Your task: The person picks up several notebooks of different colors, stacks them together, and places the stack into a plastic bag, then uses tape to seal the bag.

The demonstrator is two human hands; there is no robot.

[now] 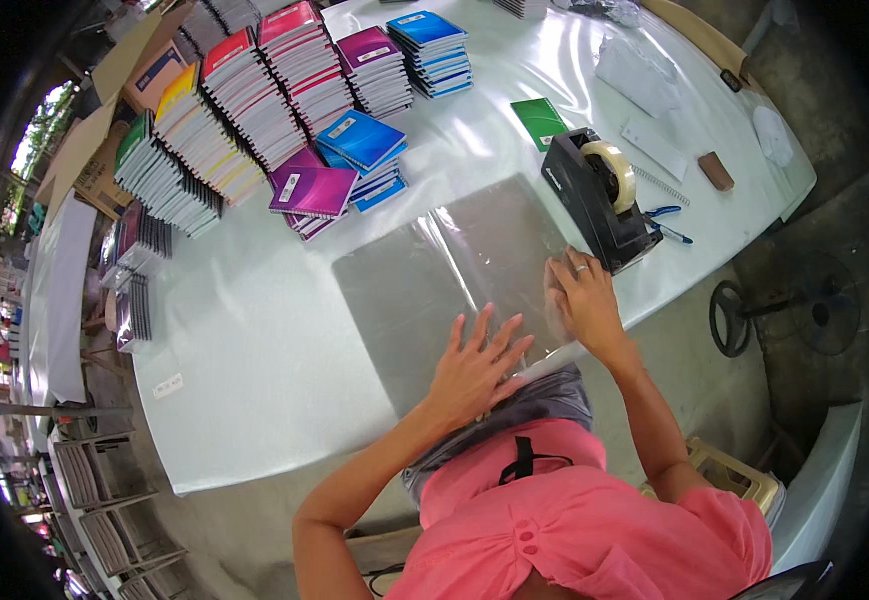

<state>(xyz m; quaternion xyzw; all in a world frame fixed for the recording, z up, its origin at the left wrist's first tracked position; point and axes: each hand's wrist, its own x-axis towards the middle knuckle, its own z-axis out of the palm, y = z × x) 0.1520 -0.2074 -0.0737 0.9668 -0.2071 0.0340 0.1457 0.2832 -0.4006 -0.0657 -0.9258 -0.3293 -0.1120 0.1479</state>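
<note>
Clear plastic sheets (pixel 404 285) lie flat in front of me, reaching over the table's near edge. My left hand (pixel 476 366) rests on their near part, palm down with fingers spread. At their right edge, my right hand (pixel 586 300) has its fingers bent together on the plastic, which looks crinkled and slightly raised there; a ring shows on one finger. Just beyond that hand stands a black tape dispenser (pixel 594 205) with a roll of tape (pixel 609 177) in it.
Tall stacks of spiral notebooks, including red (pixel 289 22), purple (pixel 366 52) and blue (pixel 424 30), fill the far left. A green notebook (pixel 538 122), blue pen (pixel 669 228) and brown block (pixel 715 171) lie around the dispenser. A fan (pixel 822 303) stands right of the table.
</note>
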